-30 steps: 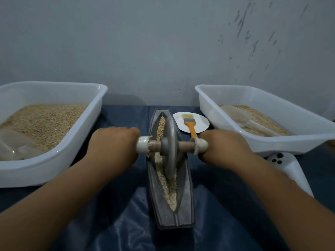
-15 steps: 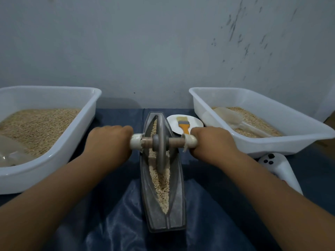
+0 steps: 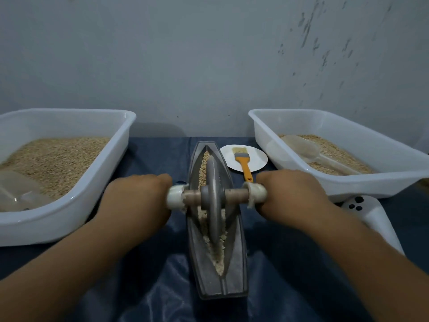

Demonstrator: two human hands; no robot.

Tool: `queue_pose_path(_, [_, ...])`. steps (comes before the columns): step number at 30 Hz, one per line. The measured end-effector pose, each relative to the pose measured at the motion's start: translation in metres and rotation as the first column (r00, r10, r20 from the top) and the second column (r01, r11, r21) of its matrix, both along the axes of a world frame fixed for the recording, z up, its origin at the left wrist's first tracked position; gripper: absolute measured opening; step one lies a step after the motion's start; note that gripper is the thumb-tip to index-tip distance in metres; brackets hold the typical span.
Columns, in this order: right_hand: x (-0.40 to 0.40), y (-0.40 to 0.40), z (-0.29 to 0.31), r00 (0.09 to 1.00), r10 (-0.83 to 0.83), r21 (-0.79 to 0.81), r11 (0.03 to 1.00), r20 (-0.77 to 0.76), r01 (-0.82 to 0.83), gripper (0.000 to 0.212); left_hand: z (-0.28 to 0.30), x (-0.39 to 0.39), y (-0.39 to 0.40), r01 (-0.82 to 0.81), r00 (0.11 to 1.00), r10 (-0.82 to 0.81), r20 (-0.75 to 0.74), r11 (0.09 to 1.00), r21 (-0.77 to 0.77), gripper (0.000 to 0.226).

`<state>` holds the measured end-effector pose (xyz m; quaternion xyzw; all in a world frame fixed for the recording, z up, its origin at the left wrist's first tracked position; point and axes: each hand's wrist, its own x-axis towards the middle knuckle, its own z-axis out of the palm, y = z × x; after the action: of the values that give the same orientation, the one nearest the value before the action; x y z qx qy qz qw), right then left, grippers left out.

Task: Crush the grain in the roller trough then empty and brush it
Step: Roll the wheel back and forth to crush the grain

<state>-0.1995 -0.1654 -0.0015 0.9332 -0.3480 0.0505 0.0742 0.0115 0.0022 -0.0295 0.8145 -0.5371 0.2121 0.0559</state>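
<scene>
A: What are the hands doing?

B: The left hand and right hand are each clenched around one end of the roller's wooden axle, the white end caps showing just inside the fists.

A: And the roller itself?

B: A dull grey metal disc, thin-edged and upright, midway between the two grips. Its axle runs crosswise, hand to hand.

A: Which way does the trough lie?

B: The roller trough is a boat-shaped metal piece with a V-shaped groove. Its long axis runs away from the person, at right angles to the axle, the pointed far end beyond the grips and the blunt end nearer than them.

A: The grain?

B: Grain lies along the groove, whole-looking beyond the disc, paler and crumbly on the near side.

A: Anything else?

B: Just past the right grip, an orange-handled brush lies on a white round plate. Outside each hand sits a smooth white plastic tub of grain, the left tub and right tub, on glossy dark blue cloth.
</scene>
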Motion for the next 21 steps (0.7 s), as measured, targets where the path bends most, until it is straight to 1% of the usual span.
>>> queue_pose_path(2, [0.025, -0.019, -0.009, 0.998, 0.005, -0.131, 0.991, 0.068, 0.004, 0.013, 0.001, 0.012, -0.024, -0.062, 0.995, 0.064, -0.083, 0.998, 0.025, 0.018])
queue_pose_path(3, [0.037, -0.03, -0.01, 0.996, 0.006, -0.168, 0.986, 0.089, 0.009, 0.011, 0.001, 0.019, -0.036, -0.072, 0.991, 0.074, -0.11, 0.997, 0.027, 0.016])
queue_pose_path(5, [0.054, -0.048, -0.007, 0.996, 0.0, -0.183, 0.983, 0.085, 0.015, 0.016, 0.005, 0.03, -0.055, -0.085, 0.983, 0.09, -0.158, 0.996, 0.043, 0.016])
queue_pose_path(7, [0.062, -0.06, -0.004, 0.998, -0.001, -0.142, 0.99, 0.062, 0.01, 0.024, 0.007, 0.036, -0.064, -0.09, 0.98, 0.098, -0.175, 0.994, 0.056, 0.017])
queue_pose_path(9, [0.061, -0.062, -0.006, 0.998, 0.006, -0.105, 0.994, 0.062, 0.001, 0.024, 0.008, 0.036, -0.063, -0.084, 0.986, 0.09, -0.142, 0.995, 0.044, 0.018])
queue_pose_path(12, [0.047, -0.049, -0.011, 0.997, 0.011, -0.108, 0.994, 0.077, -0.003, 0.012, 0.005, 0.023, -0.047, -0.051, 0.993, 0.052, -0.11, 0.999, 0.007, 0.015])
queue_pose_path(15, [0.02, -0.02, -0.008, 0.998, 0.04, -0.089, 0.995, 0.048, -0.036, 0.017, 0.0, 0.007, -0.017, -0.021, 0.995, 0.021, -0.097, 1.0, 0.002, 0.013])
queue_pose_path(18, [-0.01, 0.012, 0.002, 0.999, 0.05, -0.091, 0.995, 0.005, -0.049, 0.022, -0.003, -0.005, 0.017, 0.063, 0.998, -0.063, 0.002, 0.997, -0.047, 0.031])
queue_pose_path(19, [-0.018, 0.02, 0.006, 0.999, 0.053, -0.1, 0.994, -0.008, -0.053, 0.026, -0.001, -0.009, 0.026, 0.082, 0.996, -0.081, 0.037, 0.996, -0.044, 0.037])
queue_pose_path(21, [-0.026, 0.03, 0.013, 0.999, 0.049, -0.107, 0.993, -0.023, -0.051, 0.029, 0.001, -0.013, 0.036, 0.077, 0.996, -0.077, 0.047, 0.997, -0.007, 0.042])
